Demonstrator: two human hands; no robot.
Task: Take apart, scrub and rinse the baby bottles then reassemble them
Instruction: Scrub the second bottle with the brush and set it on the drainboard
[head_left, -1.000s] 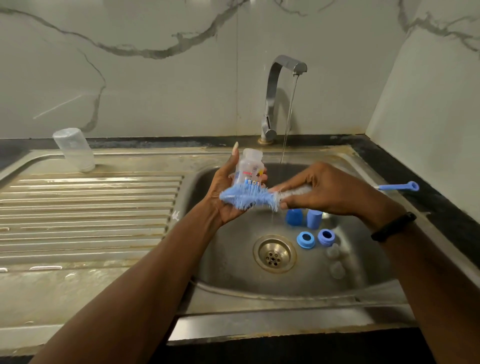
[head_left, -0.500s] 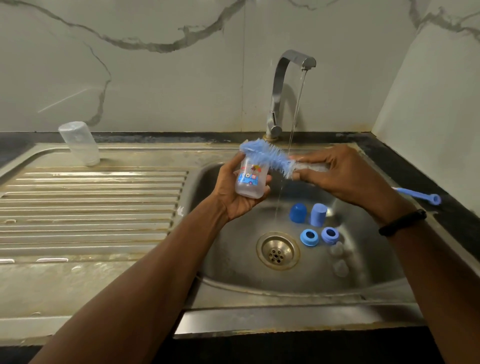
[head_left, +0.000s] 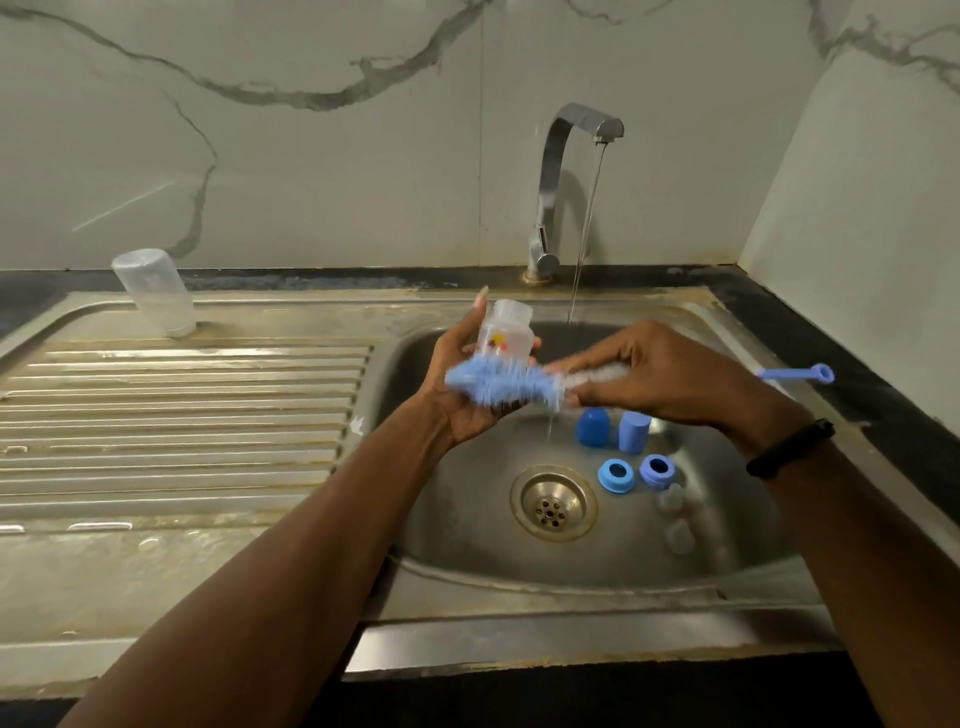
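Clear plastic, small and squat: bottle (head_left: 506, 332) gripped in left hand (head_left: 467, 384) above the left part of the sink (head_left: 613, 577), open neck up, fingers curled round the body, thumb raised beside it with a long nail. Printed picture on the bottle wall, colours red and yellow, too blurred to read.

Blue bristles, motion-smeared: brush (head_left: 498, 383) lying crosswise against the lower front of the bottle, outside it, not inside. Right hand (head_left: 654, 374) closed round the pale twisted part of the stem just right of the bristles; thin blue handle end with a loop (head_left: 800, 373) poking out past the wrist. Black band (head_left: 789, 448) on that wrist.

Steel basin, dull and water-marked, round drain (head_left: 553, 503) at its centre. Right of the drain: two blue caps (head_left: 592, 427) standing upright, side by side; nearer, two blue rings (head_left: 615, 475) lying flat with dark holes; nearer again, two clear soft teats (head_left: 670, 499), faint and hard to make out against the metal.

Chrome tap (head_left: 566, 171) at the far edge, thin stream falling between the hands.

Ribbed steel drainboard (head_left: 182, 415) to the left; second clear bottle (head_left: 153, 291) upside down at its far corner. Marbled wall panels behind. Forearms cut off by the near edge.
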